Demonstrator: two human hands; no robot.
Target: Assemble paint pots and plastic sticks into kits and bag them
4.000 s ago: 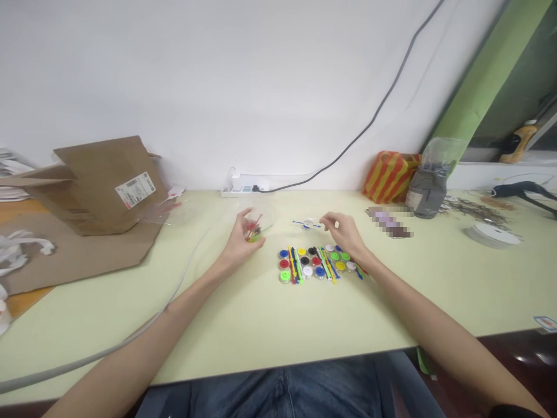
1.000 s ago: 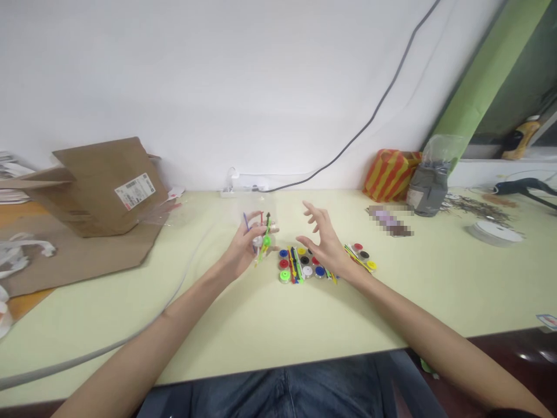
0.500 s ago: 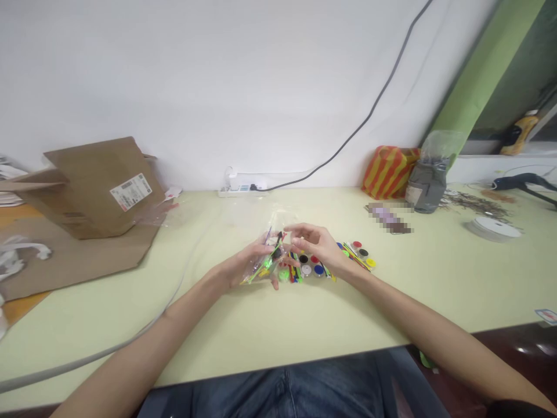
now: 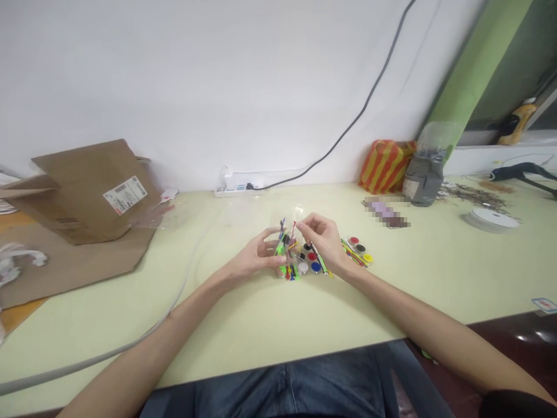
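A clear plastic bag [image 4: 285,246] with thin coloured plastic pieces inside, green, blue and red among them, is held upright over the table. My left hand [image 4: 255,255] curves round its left side, thumb in front and fingers behind. At the bag's top right, the thumb and forefinger of my right hand [image 4: 324,237] pinch its edge, where a slim red piece [image 4: 295,225] shows by the fingertips. Beneath and between the hands lie packs with round discs, such as a white disc [image 4: 303,267] and a blue disc [image 4: 315,267]. Another pack of strips and discs [image 4: 360,248] lies by my right wrist.
A cardboard box [image 4: 87,197] stands on the left, with a grey cable [image 4: 130,339] crossing the table before it. A power strip [image 4: 235,190] sits by the wall. Towards the right are a striped bag [image 4: 385,167], a grey bag [image 4: 424,180] and a white spool [image 4: 491,219].
The plastic bag has moved right and now stands more upright. My left hand has shifted right with it, and my right thumb and forefinger have closed at its top.
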